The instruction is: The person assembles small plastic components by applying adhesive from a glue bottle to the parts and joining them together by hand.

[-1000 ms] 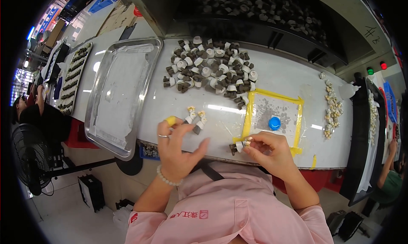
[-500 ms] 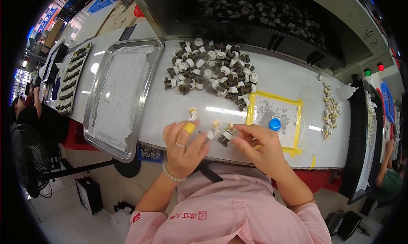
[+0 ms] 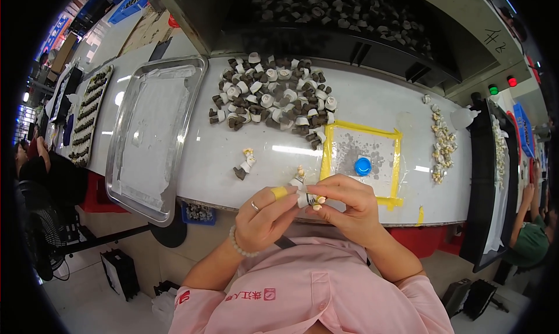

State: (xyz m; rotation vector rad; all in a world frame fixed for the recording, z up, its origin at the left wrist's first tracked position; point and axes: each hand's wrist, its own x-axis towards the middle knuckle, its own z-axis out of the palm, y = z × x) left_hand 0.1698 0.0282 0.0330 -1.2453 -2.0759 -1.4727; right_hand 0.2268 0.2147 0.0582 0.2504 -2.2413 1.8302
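Note:
My two hands meet over the table's front edge around a small white figurine (image 3: 305, 199) with black stripes and pale yellowish pieces at its right end. My left hand (image 3: 266, 219), with a yellow wrap on one finger, has its fingers closed on the white end. The right hand (image 3: 347, 208) pinches the striped, yellowish end between thumb and fingers. Just behind the fingertips another figurine (image 3: 299, 176) shows its pale top; its lower part is hidden. A third figurine (image 3: 245, 163), white with a yellowish top and dark feet, lies on the table farther left.
Many white-and-dark figurine parts (image 3: 273, 95) are heaped ahead. A steel tray (image 3: 189, 110) lies left. At right are a yellow-taped square (image 3: 397, 159) with a blue cap (image 3: 363, 166), small cream pieces (image 3: 443, 142) and a white squeeze bottle (image 3: 464, 119).
My hands have come together, and the left now grips the figurine along with the right. The held figurine has turned, its yellowish end now to the right. The view has shifted slightly.

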